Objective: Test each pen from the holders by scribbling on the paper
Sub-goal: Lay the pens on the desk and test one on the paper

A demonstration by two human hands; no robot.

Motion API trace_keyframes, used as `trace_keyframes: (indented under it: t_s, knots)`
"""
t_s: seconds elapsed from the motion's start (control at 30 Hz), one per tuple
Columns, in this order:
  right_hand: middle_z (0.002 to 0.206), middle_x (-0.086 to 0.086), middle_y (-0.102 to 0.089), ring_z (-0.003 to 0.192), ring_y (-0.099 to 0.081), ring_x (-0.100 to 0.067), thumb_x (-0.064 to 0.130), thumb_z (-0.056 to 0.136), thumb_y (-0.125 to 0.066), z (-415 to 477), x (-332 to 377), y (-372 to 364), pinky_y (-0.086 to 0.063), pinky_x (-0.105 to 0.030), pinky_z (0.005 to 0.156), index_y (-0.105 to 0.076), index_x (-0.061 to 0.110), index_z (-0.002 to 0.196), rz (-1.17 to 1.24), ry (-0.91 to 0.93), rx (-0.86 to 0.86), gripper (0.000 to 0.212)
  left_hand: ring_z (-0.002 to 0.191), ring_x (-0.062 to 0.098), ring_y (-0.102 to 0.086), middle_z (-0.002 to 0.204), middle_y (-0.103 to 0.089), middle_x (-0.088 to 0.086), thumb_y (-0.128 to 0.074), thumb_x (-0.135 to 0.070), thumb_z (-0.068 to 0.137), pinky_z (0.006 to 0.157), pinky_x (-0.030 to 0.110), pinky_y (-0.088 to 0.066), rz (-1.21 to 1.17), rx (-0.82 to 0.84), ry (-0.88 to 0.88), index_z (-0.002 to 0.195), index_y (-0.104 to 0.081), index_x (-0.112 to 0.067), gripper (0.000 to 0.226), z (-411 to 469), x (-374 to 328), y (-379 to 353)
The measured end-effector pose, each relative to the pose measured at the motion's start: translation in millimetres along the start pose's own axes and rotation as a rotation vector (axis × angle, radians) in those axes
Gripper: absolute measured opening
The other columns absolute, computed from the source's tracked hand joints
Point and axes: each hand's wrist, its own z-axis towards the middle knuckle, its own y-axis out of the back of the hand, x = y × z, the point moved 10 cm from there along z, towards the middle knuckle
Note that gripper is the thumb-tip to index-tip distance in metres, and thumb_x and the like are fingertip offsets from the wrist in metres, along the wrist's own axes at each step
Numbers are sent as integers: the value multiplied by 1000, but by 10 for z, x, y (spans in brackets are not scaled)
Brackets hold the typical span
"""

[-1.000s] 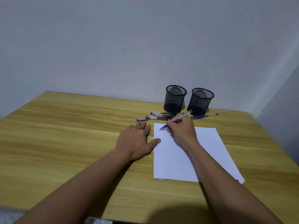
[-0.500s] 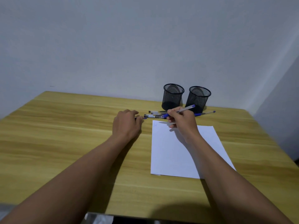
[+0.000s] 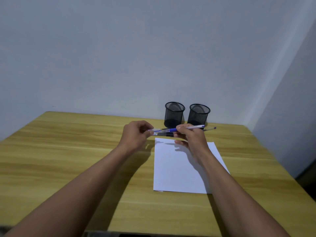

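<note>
One sheet of paper (image 3: 181,168) lies on the wooden surface (image 3: 68,151). Above its far edge, the right hand (image 3: 189,137) grips a blue pen (image 3: 177,129); the left hand (image 3: 136,134) pinches what looks like its cap (image 3: 151,130). More pens (image 3: 164,134) lie before two upright mesh holders (image 3: 174,115).

Both forearms (image 3: 95,175) bare — no sleeves, no jewellery.

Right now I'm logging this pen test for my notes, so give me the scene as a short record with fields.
right hand: raised over the paper, holding a blue pen
left hand: fingers at the pen's tip end, pinching what may be its cap
paper: flat on the table, marks too faint to tell
holders: two black mesh cups, upright, look empty
other pens: lying before the holders
</note>
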Motion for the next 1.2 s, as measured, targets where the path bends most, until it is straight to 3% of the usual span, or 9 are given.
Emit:
trace_keyframes:
  t_s: [0.17,0.37,0.67,0.8,1.0,1.2]
  knots:
    - [80,-5,-75,79,-72,-15,12,91,-70,-117,176,12,-60,-29,63,-72,15,84,-33,22,57,8,82,10,-71,85,-77,-3,-79,-18,82,75,21,-54,-62,93,-43,91,-78,-17,9,-31,-271,-93]
    - [82,-6,-74,75,-70,-14,11,93,-69,-183,366,132,-58,-25,58,-69,13,87,35,40,40,6,72,5,-68,80,-77,-4,-79,-17,82,71,20,-48,-111,131,-74,86,-78,-18,4,-35,-460,-151]
    - [75,-2,-73,69,-68,-11,10,93,-69,-245,542,157,-60,-28,63,-67,14,85,36,52,90,9,62,11,-59,70,-72,-1,-76,-8,85,75,38,-55,-321,177,-17,90,-77,-11,6,-68,-590,-198]
    - [78,-4,-73,74,-69,-13,11,93,-69,-270,541,95,-59,-31,69,-68,15,84,21,52,123,11,64,9,-61,72,-71,1,-74,-9,87,72,28,-57,-344,225,-30,94,-77,-5,9,-116,-711,-256]
    - [75,-7,-73,72,-71,-13,8,93,-69,-288,560,16,-62,-29,74,-69,7,89,146,52,106,5,65,13,-64,76,-67,10,-67,1,90,71,21,-58,-539,169,46,99,-73,5,12,-128,-762,-257]
    - [77,-7,-73,73,-72,-13,9,92,-71,-310,549,-4,-62,-30,75,-71,8,88,173,66,87,5,67,16,-64,75,-66,11,-65,2,91,75,25,-59,-591,157,63,97,-72,3,10,-135,-770,-271]
